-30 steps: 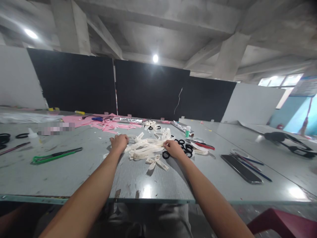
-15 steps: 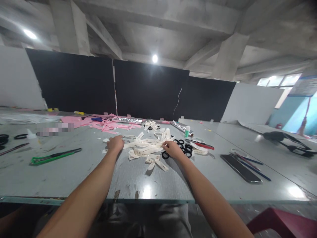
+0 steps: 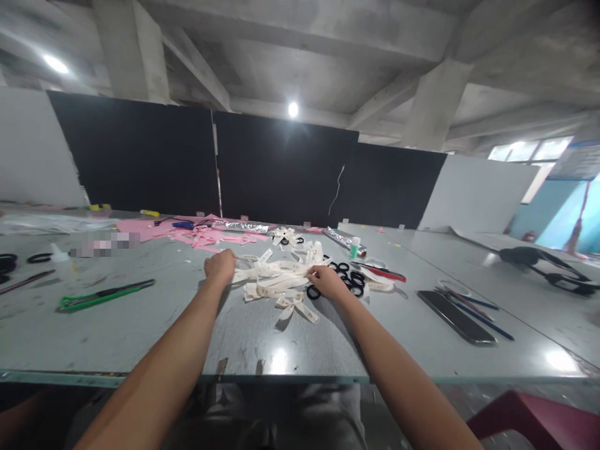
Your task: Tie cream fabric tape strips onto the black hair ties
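Cream ribbons (image 3: 281, 270) with dark printing lie in a loose pile in front of me. My left hand (image 3: 219, 267) is closed at the pile's left end, where a strip of ribbon runs up to its curled fingers. On the other side, my right hand (image 3: 327, 281) pinches ribbon between thumb and fingers; its exact grip is small in view. A tied ribbon bow (image 3: 296, 306) lies nearest to me. Black hair ties (image 3: 355, 281) are heaped just beyond and beside my right hand, with one ring touching or close below its fingers.
Red-handled scissors (image 3: 387, 274) and a green-capped glue bottle (image 3: 355, 249) stand right of the pile. Farther right are a phone (image 3: 454, 317) and thin blue sticks. A green cutter (image 3: 100, 299) lies left. Pink scraps (image 3: 201, 236) and foil (image 3: 246, 227) lie at the back.
My left hand has shifted up slightly. The white ribbon ends that stuck out left of it no longer show. The right hand has stayed almost in place.
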The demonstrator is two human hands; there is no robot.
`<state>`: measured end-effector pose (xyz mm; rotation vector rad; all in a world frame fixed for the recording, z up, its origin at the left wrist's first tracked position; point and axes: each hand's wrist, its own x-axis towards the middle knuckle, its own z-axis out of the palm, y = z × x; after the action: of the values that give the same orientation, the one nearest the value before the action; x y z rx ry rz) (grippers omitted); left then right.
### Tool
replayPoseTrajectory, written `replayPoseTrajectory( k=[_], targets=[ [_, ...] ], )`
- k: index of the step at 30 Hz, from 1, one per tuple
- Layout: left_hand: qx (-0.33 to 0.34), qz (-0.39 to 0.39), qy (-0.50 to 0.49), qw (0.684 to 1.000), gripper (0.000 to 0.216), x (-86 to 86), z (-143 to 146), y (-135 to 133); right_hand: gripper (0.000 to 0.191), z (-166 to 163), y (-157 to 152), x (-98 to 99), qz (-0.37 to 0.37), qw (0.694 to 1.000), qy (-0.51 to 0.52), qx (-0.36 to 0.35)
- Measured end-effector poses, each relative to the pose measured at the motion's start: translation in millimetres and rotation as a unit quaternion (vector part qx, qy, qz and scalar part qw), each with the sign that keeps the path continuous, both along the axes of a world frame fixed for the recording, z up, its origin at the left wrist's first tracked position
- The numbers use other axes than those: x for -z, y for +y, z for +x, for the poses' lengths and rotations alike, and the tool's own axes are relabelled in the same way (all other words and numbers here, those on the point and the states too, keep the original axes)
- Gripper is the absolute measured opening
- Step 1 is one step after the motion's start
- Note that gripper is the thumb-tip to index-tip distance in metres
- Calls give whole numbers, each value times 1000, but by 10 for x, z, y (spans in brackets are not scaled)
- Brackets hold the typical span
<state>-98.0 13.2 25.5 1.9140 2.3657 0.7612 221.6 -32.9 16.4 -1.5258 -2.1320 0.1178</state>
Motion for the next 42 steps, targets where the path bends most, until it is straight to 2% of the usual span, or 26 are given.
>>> replayPoseTrajectory(
  k=[4, 9, 11, 14, 17, 20, 23, 26, 28, 30, 34, 37, 40, 42],
  targets=[
    [31, 51, -141, 988, 23, -23, -32, 80, 20, 3, 6, 13, -2, 1000, 1, -2],
    [106, 154, -305, 934, 33, -85, -40, 109, 19, -8, 0, 2, -8, 1000, 1, 1],
    [116, 177, -307, 928, 33, -141, -24, 51, 20, -13, -2, 0, -9, 1000, 1, 3],
    [117, 205, -241, 941, 26, -247, 16, -80, 20, -16, -7, -2, -7, 1000, 3, 2],
    [119, 255, -199, 939, 21, -354, 77, -201, 19, -20, -26, -21, 0, 1000, 9, -2],
    [117, 324, -231, 910, 26, -431, 169, -278, 19, -49, -65, -63, 22, 999, 40, 0],
    [179, 356, -308, 864, 28, -451, 308, -333, 23, -139, -115, -97, 48, 991, 119, -24],
    [259, 344, -325, 842, 24, -413, 488, -414, 32, -290, -159, -90, 7, 970, 227, -90],
    [299, 316, -303, 848, 23, -366, 614, -486, 36, -393, -181, -69, -36, 950, 279, -135],
    [333, 289, -269, 856, 23, -316, 727, -552, 35, -471, -195, -51, -47, 940, 293, -167],
    [388, 276, -252, 842, 25, -247, 879, -614, 22, -503, -207, -64, 17, 944, 288, -162],
    [412, 259, -261, 834, 32, -233, 916, -622, 24, -454, -216, -116, 48, 930, 335, -147],
    [452, 183, -245, 838, 32, -242, 919, -649, 24, -412, -232, -168, 77, 921, 351, -151],
    [487, 138, -239, 829, 34, -251, 927, -680, 24, -403, -240, -186, 87, 921, 348, -151]
  ],
)
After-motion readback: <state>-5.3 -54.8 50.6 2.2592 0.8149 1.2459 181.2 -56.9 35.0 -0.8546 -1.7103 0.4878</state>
